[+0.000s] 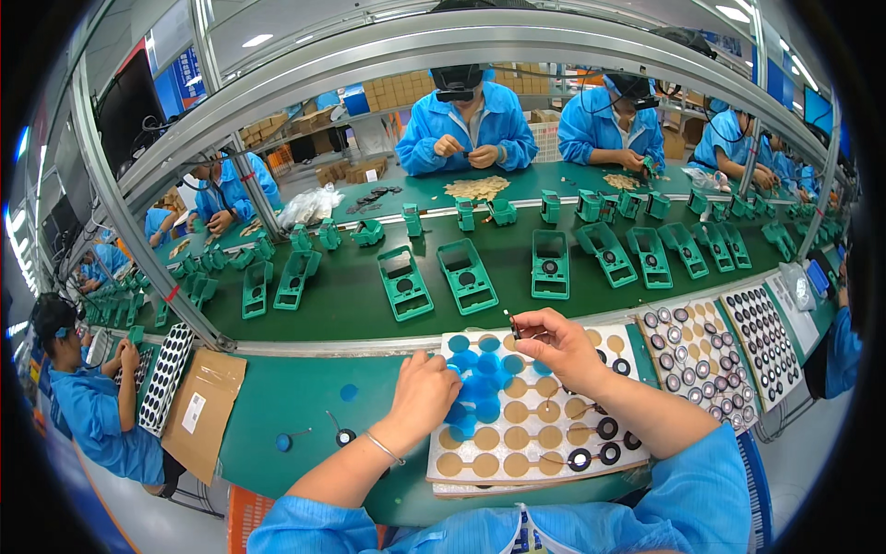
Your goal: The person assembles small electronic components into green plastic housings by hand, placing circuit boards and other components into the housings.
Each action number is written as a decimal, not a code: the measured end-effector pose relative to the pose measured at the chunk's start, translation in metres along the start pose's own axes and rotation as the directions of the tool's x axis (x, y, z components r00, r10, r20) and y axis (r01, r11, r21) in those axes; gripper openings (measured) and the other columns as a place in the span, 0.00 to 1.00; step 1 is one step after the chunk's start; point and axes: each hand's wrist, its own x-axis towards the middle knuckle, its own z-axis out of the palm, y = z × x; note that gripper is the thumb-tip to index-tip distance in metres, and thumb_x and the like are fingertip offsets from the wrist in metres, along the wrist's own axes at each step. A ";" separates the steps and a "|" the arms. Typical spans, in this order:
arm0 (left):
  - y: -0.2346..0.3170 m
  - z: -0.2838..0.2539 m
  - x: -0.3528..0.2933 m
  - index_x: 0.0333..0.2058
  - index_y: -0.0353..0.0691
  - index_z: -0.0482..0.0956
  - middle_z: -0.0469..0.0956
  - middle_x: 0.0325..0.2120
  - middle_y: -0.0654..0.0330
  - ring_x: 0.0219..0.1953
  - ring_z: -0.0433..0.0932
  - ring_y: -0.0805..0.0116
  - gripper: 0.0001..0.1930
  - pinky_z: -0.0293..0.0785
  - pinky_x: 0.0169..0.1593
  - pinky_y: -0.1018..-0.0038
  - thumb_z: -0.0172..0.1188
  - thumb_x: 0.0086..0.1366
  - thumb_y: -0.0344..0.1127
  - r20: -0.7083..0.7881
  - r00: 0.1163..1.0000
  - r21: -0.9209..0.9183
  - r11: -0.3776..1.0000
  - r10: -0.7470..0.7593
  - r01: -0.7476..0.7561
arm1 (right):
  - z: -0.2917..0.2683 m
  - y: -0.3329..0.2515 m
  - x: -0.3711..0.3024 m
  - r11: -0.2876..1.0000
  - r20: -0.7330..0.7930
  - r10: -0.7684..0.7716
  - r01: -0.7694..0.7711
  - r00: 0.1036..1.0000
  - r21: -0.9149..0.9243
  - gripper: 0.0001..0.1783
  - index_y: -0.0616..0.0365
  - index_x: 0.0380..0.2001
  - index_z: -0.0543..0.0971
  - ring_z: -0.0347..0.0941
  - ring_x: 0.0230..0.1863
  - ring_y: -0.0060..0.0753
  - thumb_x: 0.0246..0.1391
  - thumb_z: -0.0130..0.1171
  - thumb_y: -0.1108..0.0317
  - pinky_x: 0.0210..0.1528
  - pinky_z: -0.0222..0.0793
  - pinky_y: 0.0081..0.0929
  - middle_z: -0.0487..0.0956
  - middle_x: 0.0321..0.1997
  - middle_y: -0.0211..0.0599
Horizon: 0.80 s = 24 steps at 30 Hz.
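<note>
My right hand is raised over the foam tray, pinching a small black speaker seen edge-on, its thin lead sticking up. My left hand has its fingers curled together against loose blue film discs. Whether its fingertips grip one is hidden. These translucent discs overlap in a heap on the tray's upper left. Round tan pads line the tray in rows. Several black ring-shaped speakers with wires rest along its right side.
Left of the tray lie a wired speaker, a blue round part and a cardboard sheet. More speaker trays stand right. Green plastic housings line the belt ahead. A metal frame arches above; co-workers sit opposite and at both sides.
</note>
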 end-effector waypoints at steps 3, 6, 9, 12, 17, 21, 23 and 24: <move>-0.002 -0.008 0.008 0.24 0.42 0.81 0.71 0.22 0.62 0.34 0.67 0.59 0.03 0.64 0.39 0.66 0.63 0.48 0.32 -0.024 1.000 0.047 0.999 -0.012 0.014 | 0.002 -0.003 -0.003 1.000 0.004 0.019 -0.019 1.000 0.001 0.18 0.59 0.45 0.73 0.70 0.42 0.21 0.50 0.60 0.70 0.45 0.66 0.19 0.72 0.43 0.31; -0.012 -0.017 0.010 0.23 0.41 0.81 0.73 0.23 0.60 0.32 0.69 0.60 0.03 0.66 0.39 0.67 0.64 0.48 0.30 -0.096 0.994 -0.061 0.997 -0.041 0.035 | -0.002 -0.003 -0.007 0.999 -0.009 0.012 -0.012 1.000 -0.053 0.18 0.59 0.46 0.72 0.70 0.41 0.20 0.50 0.60 0.70 0.45 0.67 0.19 0.73 0.41 0.31; -0.028 -0.020 0.006 0.26 0.41 0.81 0.75 0.25 0.59 0.29 0.71 0.64 0.03 0.69 0.37 0.71 0.63 0.50 0.30 0.131 0.981 -0.394 0.901 -0.141 0.182 | -0.004 0.000 -0.007 0.999 0.013 0.023 -0.022 1.000 -0.036 0.18 0.59 0.46 0.72 0.70 0.40 0.20 0.50 0.60 0.70 0.45 0.67 0.19 0.74 0.41 0.31; -0.025 -0.014 0.005 0.30 0.37 0.79 0.76 0.26 0.61 0.29 0.72 0.73 0.05 0.69 0.35 0.77 0.62 0.54 0.30 0.324 0.924 -0.623 0.690 -0.202 0.369 | -0.001 0.000 -0.005 0.999 0.019 0.027 -0.027 0.999 -0.039 0.18 0.59 0.45 0.72 0.70 0.40 0.20 0.50 0.60 0.70 0.46 0.67 0.20 0.74 0.41 0.32; -0.036 -0.024 0.007 0.33 0.33 0.77 0.76 0.27 0.64 0.31 0.71 0.77 0.06 0.68 0.36 0.80 0.60 0.57 0.28 0.375 0.896 -0.859 0.273 -0.240 0.433 | -0.004 -0.002 -0.007 0.998 0.027 -0.017 0.018 1.000 -0.068 0.18 0.60 0.45 0.72 0.70 0.39 0.20 0.50 0.60 0.70 0.45 0.67 0.20 0.75 0.40 0.31; -0.064 -0.020 -0.003 0.37 0.36 0.77 0.75 0.31 0.61 0.34 0.73 0.70 0.11 0.70 0.42 0.76 0.61 0.54 0.32 0.246 0.916 -0.332 0.861 -0.316 0.386 | -0.014 0.002 -0.010 0.999 0.003 0.040 -0.040 0.999 0.030 0.18 0.60 0.45 0.72 0.70 0.38 0.19 0.50 0.60 0.70 0.45 0.67 0.20 0.75 0.39 0.31; -0.068 0.002 -0.016 0.38 0.39 0.76 0.73 0.37 0.56 0.42 0.71 0.58 0.14 0.69 0.46 0.67 0.62 0.52 0.35 0.289 0.952 -0.060 0.991 -0.097 0.119 | -0.013 0.000 -0.008 0.996 0.008 0.061 -0.062 0.998 0.062 0.18 0.60 0.45 0.72 0.70 0.38 0.19 0.50 0.60 0.71 0.44 0.67 0.19 0.75 0.39 0.31; -0.068 0.009 -0.018 0.38 0.40 0.75 0.72 0.38 0.56 0.46 0.67 0.57 0.14 0.68 0.48 0.64 0.62 0.52 0.36 0.314 0.942 -0.053 0.988 -0.119 0.142 | -0.013 -0.002 -0.009 0.996 0.015 0.070 -0.071 0.997 0.062 0.18 0.60 0.45 0.72 0.70 0.38 0.19 0.50 0.60 0.71 0.44 0.67 0.19 0.75 0.39 0.31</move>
